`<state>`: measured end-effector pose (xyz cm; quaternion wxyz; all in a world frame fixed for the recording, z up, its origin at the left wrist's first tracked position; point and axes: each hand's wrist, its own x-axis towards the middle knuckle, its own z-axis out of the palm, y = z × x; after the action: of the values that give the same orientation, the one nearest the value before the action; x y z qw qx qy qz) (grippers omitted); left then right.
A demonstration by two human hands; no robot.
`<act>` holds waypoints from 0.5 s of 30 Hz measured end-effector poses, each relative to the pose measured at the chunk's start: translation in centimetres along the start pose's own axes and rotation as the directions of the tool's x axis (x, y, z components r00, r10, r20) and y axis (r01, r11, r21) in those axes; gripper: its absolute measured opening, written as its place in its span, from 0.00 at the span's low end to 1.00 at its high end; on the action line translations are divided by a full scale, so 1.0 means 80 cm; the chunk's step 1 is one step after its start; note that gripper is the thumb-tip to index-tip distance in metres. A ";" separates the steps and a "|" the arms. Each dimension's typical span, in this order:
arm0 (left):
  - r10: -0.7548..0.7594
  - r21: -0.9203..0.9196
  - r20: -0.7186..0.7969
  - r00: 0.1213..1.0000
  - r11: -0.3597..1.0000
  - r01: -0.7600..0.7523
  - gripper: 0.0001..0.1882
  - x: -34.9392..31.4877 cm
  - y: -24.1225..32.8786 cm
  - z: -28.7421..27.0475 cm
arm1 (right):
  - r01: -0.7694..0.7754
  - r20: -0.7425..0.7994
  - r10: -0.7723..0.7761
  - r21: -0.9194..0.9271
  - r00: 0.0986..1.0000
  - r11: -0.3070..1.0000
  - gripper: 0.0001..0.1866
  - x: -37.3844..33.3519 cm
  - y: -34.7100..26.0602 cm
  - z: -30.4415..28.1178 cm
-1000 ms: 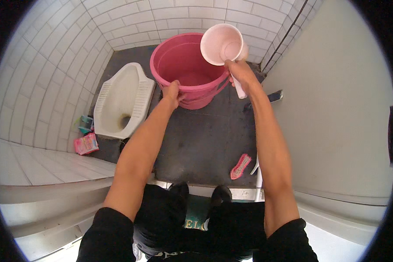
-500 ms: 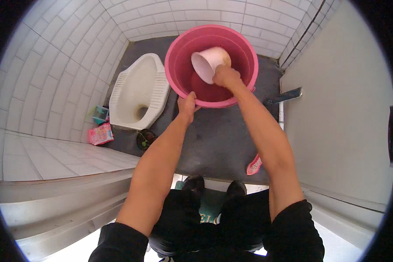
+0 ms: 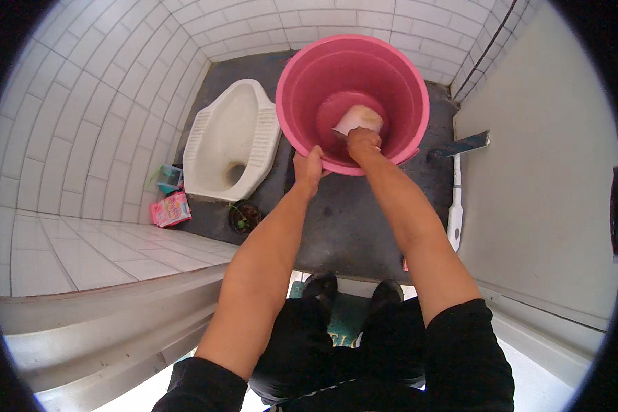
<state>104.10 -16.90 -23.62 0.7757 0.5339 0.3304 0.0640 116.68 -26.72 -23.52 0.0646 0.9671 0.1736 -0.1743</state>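
Note:
A large pink plastic bucket (image 3: 292,127) stands on the dark floor, its mouth tipped toward me. My left hand (image 3: 310,168) grips the near-left part of its rim, the thumb inside and the fingers hidden beneath the edge. Down inside the bucket, my right hand (image 3: 364,139) is closed on a white dipper (image 3: 359,119), most likely by its handle, which the hand covers. The dipper lies tilted close to the bucket's bottom, its base facing up and away and its opening turned toward the lower left.
Left of the bucket is a white squat toilet (image 3: 209,141). Near it sit a potted plant (image 3: 244,217), a pink packet (image 3: 171,209) and a small clear blue container (image 3: 169,178). A white-handled tool (image 3: 455,220) leans at the right by a pale door (image 3: 535,185). Tiled walls enclose the back and left.
My right hand has lowered the dipper deeper into the bucket and turned its opening downward. In the picture, the whole scene sits slightly farther right.

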 end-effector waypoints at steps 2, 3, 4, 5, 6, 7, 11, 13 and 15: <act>0.006 0.028 -0.020 1.000 1.000 -0.005 0.19 -0.007 0.000 0.003 | -0.024 0.052 0.024 0.001 0.998 1.000 0.17 -0.004 0.005 -0.002; 0.019 0.058 -0.038 0.999 0.998 -0.017 0.19 -0.011 0.000 0.004 | -0.048 0.097 0.048 0.004 0.994 0.999 0.17 -0.005 0.008 -0.003; 0.016 0.061 -0.046 0.999 0.998 -0.013 0.19 -0.012 -0.002 -0.002 | -0.041 0.102 0.040 0.006 0.994 0.999 0.17 -0.015 0.002 -0.008; 0.038 0.069 -0.053 0.998 0.997 -0.034 0.19 -0.011 -0.004 -0.009 | -0.069 0.077 0.067 0.031 0.995 0.997 0.18 -0.028 -0.006 -0.013; 0.059 0.078 -0.061 0.996 0.995 -0.054 0.19 -0.010 -0.007 -0.018 | -0.096 0.053 0.093 0.057 0.994 0.994 0.18 -0.035 -0.014 -0.013; 0.060 0.075 -0.057 0.997 0.996 -0.056 0.19 -0.008 -0.008 -0.017 | -0.099 0.050 0.096 0.055 0.994 0.994 0.18 -0.029 -0.011 -0.011; 0.089 0.062 0.011 0.996 0.994 -0.089 0.23 -0.001 -0.012 -0.008 | 0.051 -0.003 -0.051 0.102 0.999 0.993 0.19 0.017 0.021 0.034; 0.088 0.070 0.007 0.996 0.994 -0.089 0.23 0.003 -0.016 -0.006 | 0.183 -0.113 -0.172 0.096 0.979 0.978 0.20 0.035 0.034 0.042; 0.119 0.166 -0.019 0.993 0.979 -0.115 0.18 0.013 -0.014 -0.012 | 0.226 0.076 -0.248 0.225 0.966 0.948 0.20 0.049 0.038 0.026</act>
<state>104.07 -16.10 -25.26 0.7190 0.6138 0.3136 0.0896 120.57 -28.73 -26.69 -0.0524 0.9302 0.2654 -0.2482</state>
